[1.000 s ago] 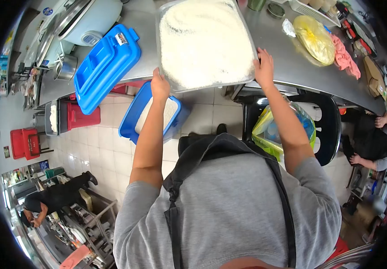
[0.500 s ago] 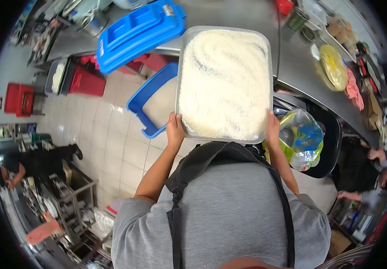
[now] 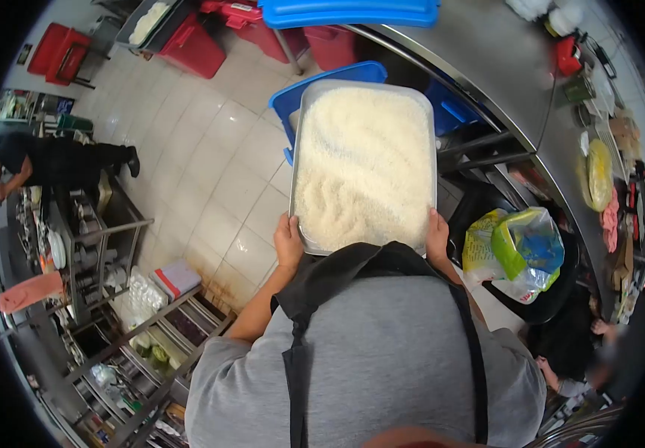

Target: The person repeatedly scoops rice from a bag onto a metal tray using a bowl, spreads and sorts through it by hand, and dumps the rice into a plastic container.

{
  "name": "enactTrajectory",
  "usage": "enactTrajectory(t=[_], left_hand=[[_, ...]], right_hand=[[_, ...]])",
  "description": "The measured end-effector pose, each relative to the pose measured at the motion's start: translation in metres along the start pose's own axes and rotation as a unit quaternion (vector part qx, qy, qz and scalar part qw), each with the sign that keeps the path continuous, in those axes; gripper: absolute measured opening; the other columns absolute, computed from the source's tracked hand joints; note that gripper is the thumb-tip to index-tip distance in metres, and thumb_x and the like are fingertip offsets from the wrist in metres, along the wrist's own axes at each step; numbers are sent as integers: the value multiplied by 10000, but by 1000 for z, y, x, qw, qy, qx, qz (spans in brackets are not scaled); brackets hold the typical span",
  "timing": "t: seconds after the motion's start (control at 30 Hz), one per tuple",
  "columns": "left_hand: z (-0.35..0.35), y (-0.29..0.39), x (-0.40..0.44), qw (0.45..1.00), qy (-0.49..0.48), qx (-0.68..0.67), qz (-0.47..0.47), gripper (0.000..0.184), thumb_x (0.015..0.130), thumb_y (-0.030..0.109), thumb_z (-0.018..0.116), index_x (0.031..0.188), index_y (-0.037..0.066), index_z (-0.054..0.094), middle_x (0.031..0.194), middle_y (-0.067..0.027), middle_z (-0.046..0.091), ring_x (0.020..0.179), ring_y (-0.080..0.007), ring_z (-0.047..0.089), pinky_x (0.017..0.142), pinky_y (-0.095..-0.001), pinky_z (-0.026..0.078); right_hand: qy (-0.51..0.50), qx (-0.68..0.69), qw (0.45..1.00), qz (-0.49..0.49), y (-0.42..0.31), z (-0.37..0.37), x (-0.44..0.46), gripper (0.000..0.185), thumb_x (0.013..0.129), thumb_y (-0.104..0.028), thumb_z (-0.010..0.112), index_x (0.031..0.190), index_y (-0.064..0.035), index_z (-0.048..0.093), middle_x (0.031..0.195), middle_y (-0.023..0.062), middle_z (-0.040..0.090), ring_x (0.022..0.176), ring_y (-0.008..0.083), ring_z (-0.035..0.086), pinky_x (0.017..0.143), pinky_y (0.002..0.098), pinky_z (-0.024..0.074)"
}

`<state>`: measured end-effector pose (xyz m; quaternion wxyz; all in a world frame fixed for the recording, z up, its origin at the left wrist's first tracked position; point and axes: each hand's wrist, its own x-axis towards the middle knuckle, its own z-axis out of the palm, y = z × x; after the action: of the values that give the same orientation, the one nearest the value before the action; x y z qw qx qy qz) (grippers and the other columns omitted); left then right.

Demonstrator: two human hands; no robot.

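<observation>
Blue bin: on the floor beyond the tray, the blue bin (image 3: 285, 116) is mostly hidden by it; only its far and left sides show.
Blue lid: the blue lid (image 3: 349, 13) lies at the edge of the desk, cut off by the top of the view.
Chair and bag: right of the tray, a black chair (image 3: 543, 312) carries a yellow-green plastic bag (image 3: 520, 250), close to the right forearm.
Red bins: red bins (image 3: 192, 46) stand on the floor at the far left.
Desk: the steel desk (image 3: 479, 52) runs diagonally along the far right; a yellow bag (image 3: 600, 175) and a pink cloth (image 3: 610, 216) lie on it.
Room: pale tiled floor (image 3: 210, 149), shiny in patches; a metal rack (image 3: 110, 235) at left, one co-worker (image 3: 61, 160) beyond it, another co-worker (image 3: 561, 336) at lower right.
Tray: the shallow metal tray (image 3: 435, 164), full of pale granules (image 3: 367, 164), is held in front of the person's black apron (image 3: 360, 263); its long axis points straight away from the body, a short side nearest.
Left hand: the left hand (image 3: 287, 240) grasps the tray's left side, near the close corner.
Right hand: the right hand (image 3: 436, 235) grips the opposite side, about level with the left.
</observation>
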<state>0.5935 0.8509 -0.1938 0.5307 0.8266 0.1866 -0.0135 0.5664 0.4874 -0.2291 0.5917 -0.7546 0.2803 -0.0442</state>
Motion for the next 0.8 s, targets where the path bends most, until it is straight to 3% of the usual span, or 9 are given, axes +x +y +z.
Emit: enactTrajectory(t=[0.07,0.27,0.33,0.43,0.5,0.57,0.6,0.67,0.8], left_hand=[[-1,-10,1,999,23,31,-2,227,1026,184,494,1033,-18,597,752,-236,621,653,-361,585,637,-404,465],[13,-29,38,994,18,87,-69,284,996,217,521,940,-49,603,771,-260,631,706,-404,608,668,-444,468],[25,-29,59,994,35,82,-66,293,996,210,508,908,-54,601,717,-243,621,620,-371,616,590,-438,478],[37,-7,93,980,10,-8,-197,290,982,175,469,852,-47,603,604,-149,573,386,-235,527,357,-376,410],[43,4,123,972,-8,-36,-232,276,966,155,450,850,-47,599,596,-138,562,391,-227,530,350,-368,404],[45,17,150,958,-45,-78,-274,250,932,119,415,862,-43,592,584,-117,540,398,-209,532,335,-348,394],[44,28,162,953,-65,-91,-282,242,915,104,397,876,-38,589,580,-106,528,400,-199,531,328,-337,391],[38,48,179,939,-106,-103,-312,222,936,134,385,869,2,552,597,-85,525,398,-173,520,327,-317,409],[27,94,181,932,-128,-108,-322,228,961,155,386,947,-2,550,616,-67,542,394,-162,515,339,-308,419]], right_hand=[[-31,-27,999,10,-1,8,10,536,1047,-411,456,974,83,650,780,142,650,752,186,573,725,350,473],[-118,-212,970,33,10,25,98,511,1027,-383,472,988,90,662,866,261,671,812,348,652,804,435,489],[-149,-281,948,20,-7,37,138,470,1020,-348,472,1035,80,667,974,287,674,941,404,664,847,481,483],[-199,-255,945,49,-28,61,202,423,1018,-301,449,1169,44,644,1095,260,682,1055,410,647,884,483,483],[-138,-296,941,-84,4,85,253,430,1017,-266,448,1304,26,582,1056,185,712,961,350,665,822,439,516],[-223,-182,946,146,-53,97,274,384,973,-185,437,1258,24,587,901,145,689,752,280,654,617,410,521],[-222,-183,946,150,-79,100,285,384,973,-185,437,1258,24,587,901,145,689,752,280,654,617,410,521],[-327,-397,820,252,-120,104,306,263,912,-156,458,1015,0,642,731,99,604,549,185,543,459,340,427],[-351,-389,793,310,-156,108,332,201,876,-158,462,813,-27,600,657,87,556,463,151,455,424,327,358]])
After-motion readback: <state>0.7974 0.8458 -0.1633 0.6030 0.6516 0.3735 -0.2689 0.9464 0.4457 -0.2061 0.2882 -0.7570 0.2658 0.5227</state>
